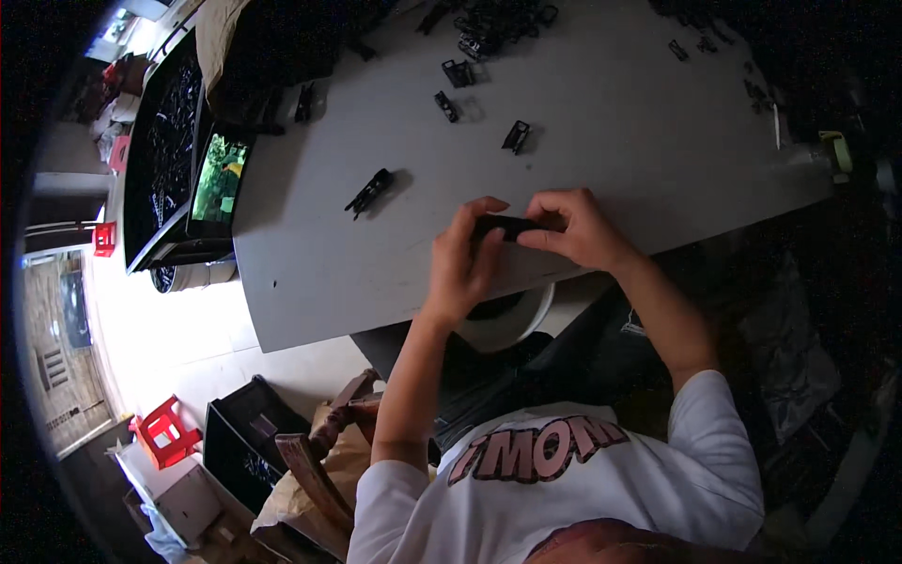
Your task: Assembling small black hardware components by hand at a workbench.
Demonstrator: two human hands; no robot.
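Note:
Over the near part of the grey table (pixel 310 254), my two hands hold a small, elongated black piece (pixel 510 226) between them. My left hand (pixel 460 258) grips its left end with thumb and fingers. The right end is pinched by my right hand (pixel 581 230), thumb below and fingers curled above. Fingers cover much of the piece, so its exact kind does not show. To the left lies a longer black jointed part (pixel 368 193). Beyond my hands are a small black open-frame part (pixel 516 136) and two similar ones, the nearer being a narrow black part (pixel 446 106).
A heap of black parts (pixel 493 23) covers the far middle of the table. On the left edge stands a lit screen (pixel 221 179) beside a large black bin (pixel 169 132) of parts. A clear container with a yellow-green rim (pixel 834 157) sits right. Below left are a black crate (pixel 258 418) and red stool (pixel 167 432).

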